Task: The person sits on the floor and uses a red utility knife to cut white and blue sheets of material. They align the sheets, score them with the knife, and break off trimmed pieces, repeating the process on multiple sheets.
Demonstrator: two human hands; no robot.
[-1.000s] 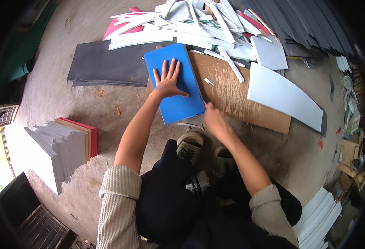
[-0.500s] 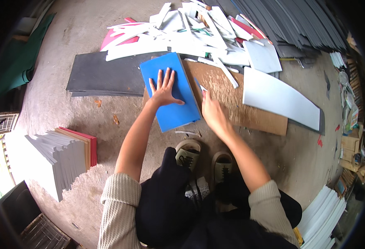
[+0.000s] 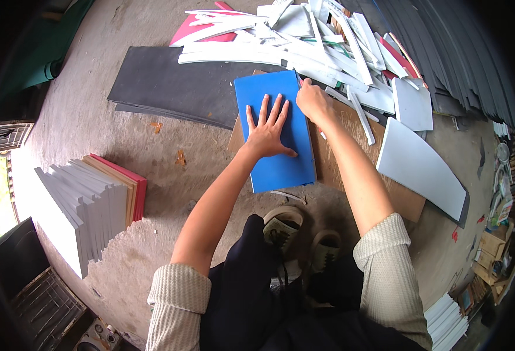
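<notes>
My left hand [image 3: 266,137] lies flat with fingers spread, pressing on a blue rectangular foam sheet [image 3: 286,175]. The sheet rests on a scuffed brown board [image 3: 400,196] on the floor. At the sheet's far right corner, my right hand [image 3: 316,104] is closed around what looks like a cutting knife [image 3: 302,83]. Only a small reddish part of it shows past the fingers; the blade cannot be made out.
Beyond the board lies a heap of white, red and green offcuts [image 3: 327,58]. Dark sheets [image 3: 158,76] lie to the left, a curved white piece [image 3: 424,167] to the right. A stack of white and red sheets [image 3: 102,205] stands at left; grey sheets [image 3: 444,47] lie far right.
My right hand has moved away from me along the sheet's right edge, from about mid-length to the far corner. My left hand remains spread on the sheet. The whole view has shifted.
</notes>
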